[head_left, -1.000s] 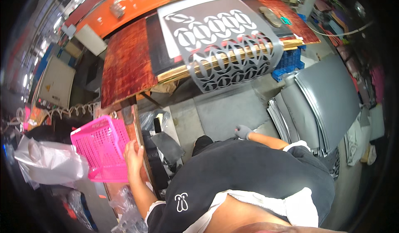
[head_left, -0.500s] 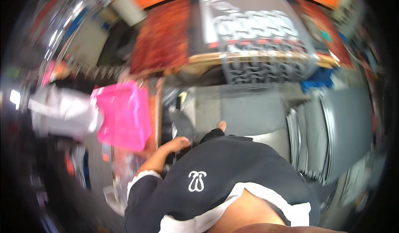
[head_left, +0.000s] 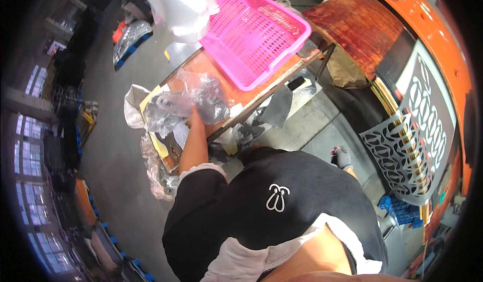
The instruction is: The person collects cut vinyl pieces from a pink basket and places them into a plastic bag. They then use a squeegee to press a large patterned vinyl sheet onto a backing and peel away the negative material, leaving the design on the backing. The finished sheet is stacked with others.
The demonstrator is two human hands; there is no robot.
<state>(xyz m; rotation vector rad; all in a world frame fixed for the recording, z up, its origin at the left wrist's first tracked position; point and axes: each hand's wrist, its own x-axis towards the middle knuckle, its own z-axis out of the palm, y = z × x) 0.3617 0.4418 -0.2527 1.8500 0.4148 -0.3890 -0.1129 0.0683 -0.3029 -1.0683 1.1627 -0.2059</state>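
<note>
My left hand [head_left: 192, 117] reaches over the wooden table at the left and touches a pile of crumpled clear plastic bags [head_left: 206, 94]. Its fingers are mostly lost against the plastic, so their grip is unclear. A grey glove with bare fingertips covers my right hand [head_left: 342, 158], which hangs beside my body above the floor. Its fingers are loosely bent and a little apart, with nothing visible in them. Past the bags, a pink plastic basket [head_left: 246, 45] sits on the table [head_left: 201, 63].
A white plastic sack [head_left: 176, 5] stands beside the basket. At the right, a grey sheet with cut-out shapes [head_left: 397, 153] droops over the edge of a reddish worktop [head_left: 359, 22] by an orange machine [head_left: 443, 25]. A white bag [head_left: 135, 106] hangs at the table's left end.
My view has swung left, bringing the table and basket toward the middle. My left hand has moved from beside my body to the plastic bags. My gloved right hand has come into view.
</note>
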